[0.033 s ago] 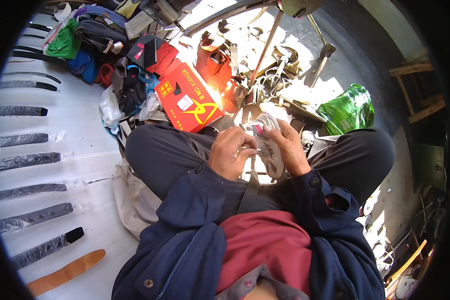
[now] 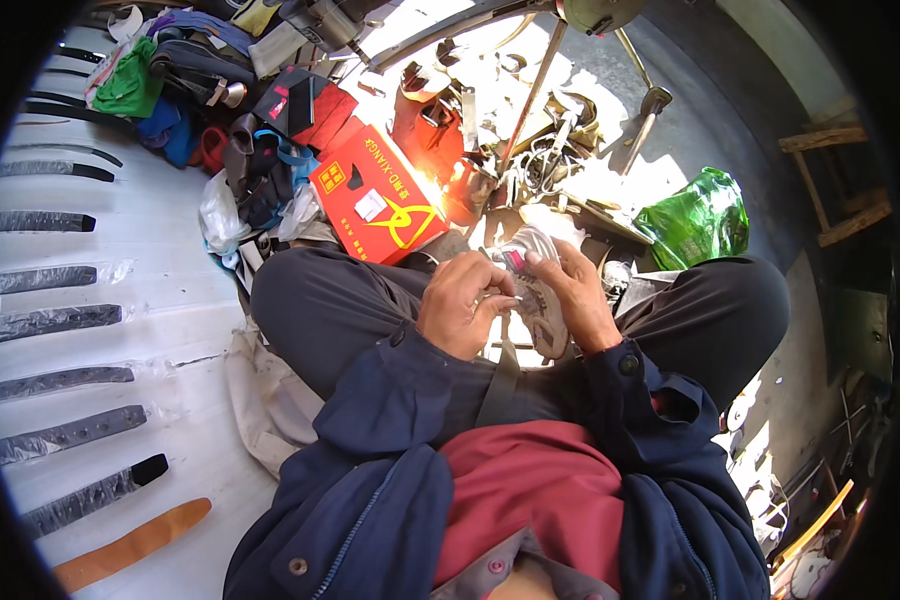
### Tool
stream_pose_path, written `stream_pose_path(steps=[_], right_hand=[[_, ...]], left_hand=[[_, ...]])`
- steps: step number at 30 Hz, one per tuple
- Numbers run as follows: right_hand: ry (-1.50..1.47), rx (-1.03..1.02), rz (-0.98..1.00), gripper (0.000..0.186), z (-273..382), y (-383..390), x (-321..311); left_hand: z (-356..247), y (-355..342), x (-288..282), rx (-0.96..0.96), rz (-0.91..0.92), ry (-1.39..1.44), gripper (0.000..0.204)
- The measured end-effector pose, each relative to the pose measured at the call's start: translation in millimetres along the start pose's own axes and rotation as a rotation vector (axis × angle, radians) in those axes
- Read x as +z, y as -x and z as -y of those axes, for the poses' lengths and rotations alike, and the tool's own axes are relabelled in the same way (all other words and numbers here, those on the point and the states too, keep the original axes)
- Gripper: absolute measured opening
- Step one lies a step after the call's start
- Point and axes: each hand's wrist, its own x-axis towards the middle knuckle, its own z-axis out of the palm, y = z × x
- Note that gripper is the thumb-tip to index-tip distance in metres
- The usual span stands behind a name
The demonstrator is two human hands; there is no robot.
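Between my knees I hold a pale grey-white shoe (image 2: 548,318) upright, with a small pink patch (image 2: 516,259) on its upper part. My right hand (image 2: 578,295) grips it from the right, the thumb pressed near that patch. On its left side my left hand (image 2: 465,303) is closed, fingertips and thumb pinched together close to the shoe. A tiny whitish tip shows at the pinch, too small to name. The shoe's far end lies partly behind my fingers and in bright sun.
Ahead on the left leans a red shoe box (image 2: 375,205) with yellow marks. A green plastic bag (image 2: 705,220) sits beyond my right knee. Belts in clear wrap (image 2: 55,325) and a brown strap (image 2: 135,543) line the white surface at left. Tools and scraps (image 2: 560,140) clutter the sunlit ground ahead.
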Motion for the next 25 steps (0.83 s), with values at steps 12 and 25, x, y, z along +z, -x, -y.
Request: stream_pose_path(steps=[12,25], right_hand=[[-0.127,-0.014,0.023,0.056,4.1,6.4,5.8],[-0.430,0.141,0.130,0.041,0.2,6.0,6.5]], left_hand=[[3.5,-1.9,13.2,-0.260,-0.061,0.059,0.024],[0.1,-3.9,22.5,0.039,-0.174,-0.054,0.016]])
